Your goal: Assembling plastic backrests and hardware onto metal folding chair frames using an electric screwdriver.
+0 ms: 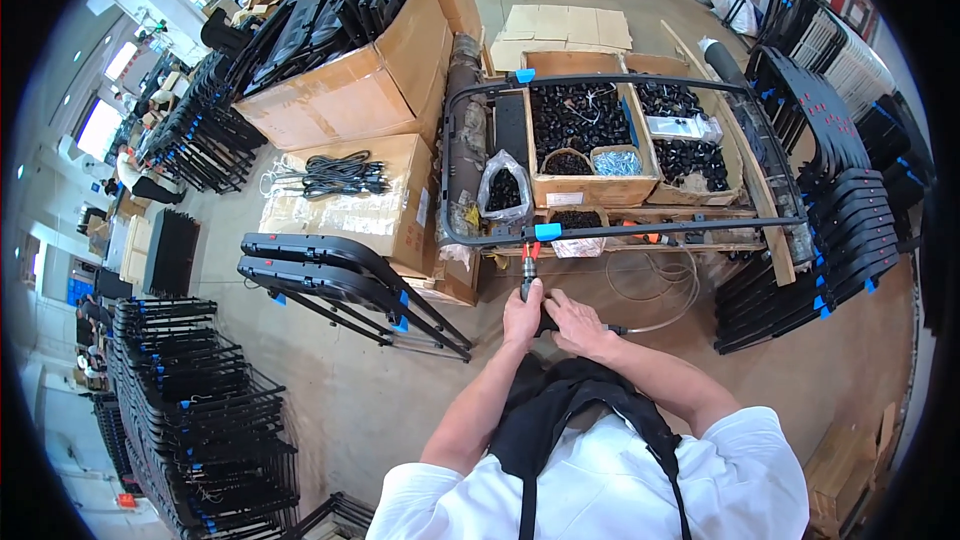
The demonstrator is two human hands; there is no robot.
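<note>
Both my hands are on a dark air screwdriver (527,287) with a red-and-silver front end, pointing away from me. My left hand (521,314) is closed round its body, thumb on top. My right hand (578,325) wraps its handle, which is partly hidden, and a clear air hose (650,328) runs off to the right. The tool's tip meets or nearly meets the near bar of a black tubular frame (660,227), beside a blue clip (547,232); contact is unclear. Another blue clip (525,76) sits on the far bar. The frame lies across the parts bench.
Inside the frame stand wooden boxes (595,190) of black parts and silver screws, plus a clear bag (505,188). Cartons (345,90) and a cable bundle (345,176) lie left. Frames stand near left (330,265); more are stacked right (850,220). The hose loops over the floor.
</note>
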